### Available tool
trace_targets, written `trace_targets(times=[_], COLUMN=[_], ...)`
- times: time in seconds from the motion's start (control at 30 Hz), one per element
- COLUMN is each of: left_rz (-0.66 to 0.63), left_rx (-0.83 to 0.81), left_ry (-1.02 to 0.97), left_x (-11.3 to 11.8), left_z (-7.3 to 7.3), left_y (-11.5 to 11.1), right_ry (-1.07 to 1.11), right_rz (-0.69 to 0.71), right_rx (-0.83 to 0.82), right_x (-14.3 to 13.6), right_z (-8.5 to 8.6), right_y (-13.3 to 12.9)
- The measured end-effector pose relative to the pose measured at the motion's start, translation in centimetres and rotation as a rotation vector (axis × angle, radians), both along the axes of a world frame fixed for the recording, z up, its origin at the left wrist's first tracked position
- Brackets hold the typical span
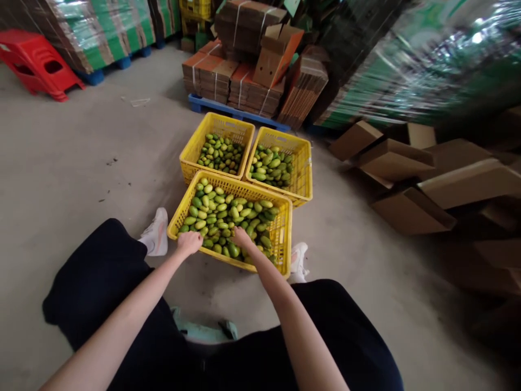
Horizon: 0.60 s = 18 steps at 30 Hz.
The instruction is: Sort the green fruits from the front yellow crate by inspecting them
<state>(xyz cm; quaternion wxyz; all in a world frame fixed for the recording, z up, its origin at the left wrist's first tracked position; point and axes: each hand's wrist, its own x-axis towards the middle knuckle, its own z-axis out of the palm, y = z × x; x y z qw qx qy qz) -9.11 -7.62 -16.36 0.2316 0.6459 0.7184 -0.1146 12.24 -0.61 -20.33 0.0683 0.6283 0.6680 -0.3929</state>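
A yellow plastic crate [287,228] full of small oval green-yellow fruit [222,207], like mangoes, stands on the floor between my feet. My left hand [190,243] is closed at the crate's near left rim; what its fingers hold, if anything, is hidden. Inside the same crate, my right hand [241,237] is low over the fruit near the middle, its fingers curled. I cannot make out what is in them. Behind stand two more yellow crates, the left one [188,157] and the right one [303,168], each partly filled with similar fruit.
Bundled flat cartons [214,76] lie on a blue pallet [240,113] beyond the crates. Open cardboard boxes [407,163] crowd the right side. A red stool [43,65] stands far left, near wrapped green stacks [106,32]. My knees flank the near crate.
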Motion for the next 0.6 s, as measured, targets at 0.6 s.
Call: trace_targets(times=[0.6], left_rz=[0.021], left_rx=[0.016], left_ry=[0.021], left_x=[0.6], left_z=[0.1], left_y=[-0.1], right_ry=[-0.013], right_rz=[0.018], right_rx=[0.137], right_x=[-4.0], right_z=[1.7], right_y=[4.0])
